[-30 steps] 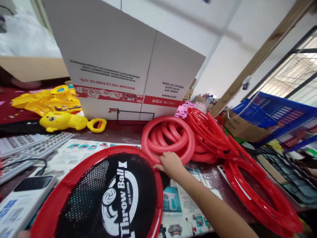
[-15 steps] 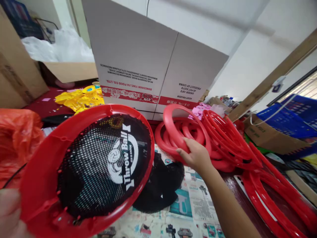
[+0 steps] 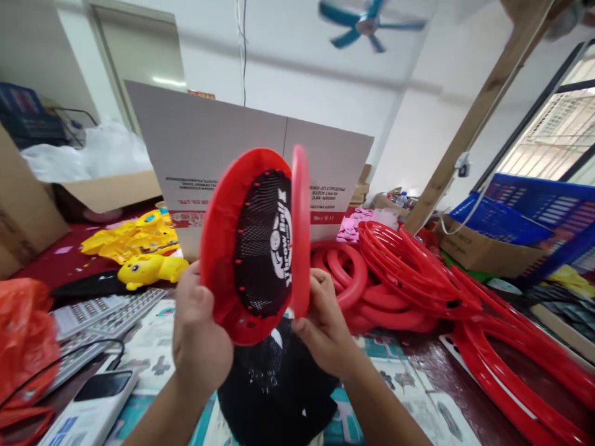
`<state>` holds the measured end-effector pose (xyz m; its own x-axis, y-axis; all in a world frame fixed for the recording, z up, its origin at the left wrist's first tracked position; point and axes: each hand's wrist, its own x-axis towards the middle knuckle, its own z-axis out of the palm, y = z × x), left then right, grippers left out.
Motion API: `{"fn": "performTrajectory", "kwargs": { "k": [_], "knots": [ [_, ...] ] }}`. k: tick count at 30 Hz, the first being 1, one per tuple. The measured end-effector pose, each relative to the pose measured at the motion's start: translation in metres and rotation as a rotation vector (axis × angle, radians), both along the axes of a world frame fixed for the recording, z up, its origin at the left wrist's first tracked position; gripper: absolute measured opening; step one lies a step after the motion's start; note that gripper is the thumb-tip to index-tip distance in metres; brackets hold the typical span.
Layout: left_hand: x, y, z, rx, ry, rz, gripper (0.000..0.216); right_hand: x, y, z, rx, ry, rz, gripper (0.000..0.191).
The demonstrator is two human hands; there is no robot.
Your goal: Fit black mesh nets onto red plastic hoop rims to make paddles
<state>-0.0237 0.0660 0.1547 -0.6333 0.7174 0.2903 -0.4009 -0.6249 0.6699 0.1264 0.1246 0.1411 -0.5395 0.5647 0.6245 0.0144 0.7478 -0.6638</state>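
Observation:
My left hand (image 3: 199,328) is closed on the outer side of a red plastic hoop (image 3: 218,260), held up on edge. Stretched across the hoop is a black mesh net (image 3: 258,248) with white "Throw Ball" lettering. My right hand (image 3: 325,322) pinches the lower part of a softer-looking red ring (image 3: 301,235), turned edge-on to me. The ring stands upright close along the hoop's right side; whether the two touch I cannot tell. Below my hands, loose black mesh pieces (image 3: 279,390) lie on the printed table covering (image 3: 418,390).
More red rings (image 3: 348,279) are piled behind my right hand, beside stacked glossy red hoops (image 3: 409,266). To the left are a yellow toy (image 3: 153,271), an orange-red bag (image 3: 23,322) and a white device (image 3: 93,402) with a cable. A large carton (image 3: 209,136) stands behind.
My right hand has lifted a red ring from the pile and brought it beside the netted hoop. My left hand has carried the hoop to the middle and turned it. The view has tilted up.

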Motion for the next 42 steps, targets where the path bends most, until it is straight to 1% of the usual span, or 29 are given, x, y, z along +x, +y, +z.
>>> {"fn": "performTrajectory", "kwargs": {
  "k": [1,3,5,8,11,16,19,22,25,30,35,38,42],
  "knots": [
    [0.005,0.005,0.004,0.017,0.006,0.016,0.036,-0.002,-0.001,-0.003,0.034,-0.041,-0.031,0.063],
    [0.012,0.011,0.008,0.032,0.024,0.023,0.032,-0.005,-0.003,-0.007,0.07,-0.087,-0.035,0.064],
    [0.015,0.013,0.01,0.034,0.031,0.029,0.026,-0.006,-0.003,-0.012,0.071,-0.079,-0.013,0.06],
    [0.01,0.015,0.011,0.04,0.029,0.027,0.019,-0.005,-0.001,-0.016,0.062,-0.017,-0.023,0.054],
    [-0.002,0.016,0.013,0.037,0.033,-0.028,0.02,-0.003,0.001,-0.018,0.069,-0.006,-0.02,0.053],
    [-0.015,0.018,0.014,-0.032,-0.037,-0.153,0.025,-0.003,0.002,-0.018,0.097,-0.113,0.0,0.053],
    [-0.017,0.023,0.013,-0.06,-0.083,-0.172,0.027,-0.006,0.001,-0.019,0.038,-0.132,0.057,0.054],
    [-0.016,0.029,0.011,-0.059,-0.098,-0.16,0.024,-0.008,-0.001,-0.018,-0.031,-0.177,0.119,0.054],
    [-0.017,0.032,0.012,-0.054,-0.095,-0.124,0.022,-0.01,-0.003,-0.016,-0.067,-0.231,0.154,0.055],
    [-0.018,0.034,0.014,-0.045,-0.085,-0.058,0.037,-0.011,-0.002,-0.017,-0.103,-0.21,0.145,0.056],
    [-0.018,0.033,0.011,-0.06,-0.059,-0.011,0.042,-0.013,0.001,-0.023,-0.117,-0.229,0.105,0.058],
    [-0.016,0.032,0.011,-0.052,-0.047,-0.017,0.044,-0.015,0.003,-0.027,-0.12,-0.223,0.124,0.057],
    [-0.014,0.029,0.012,-0.068,-0.044,-0.046,0.039,-0.017,0.004,-0.026,-0.143,-0.217,0.178,0.056]
  ]
}}
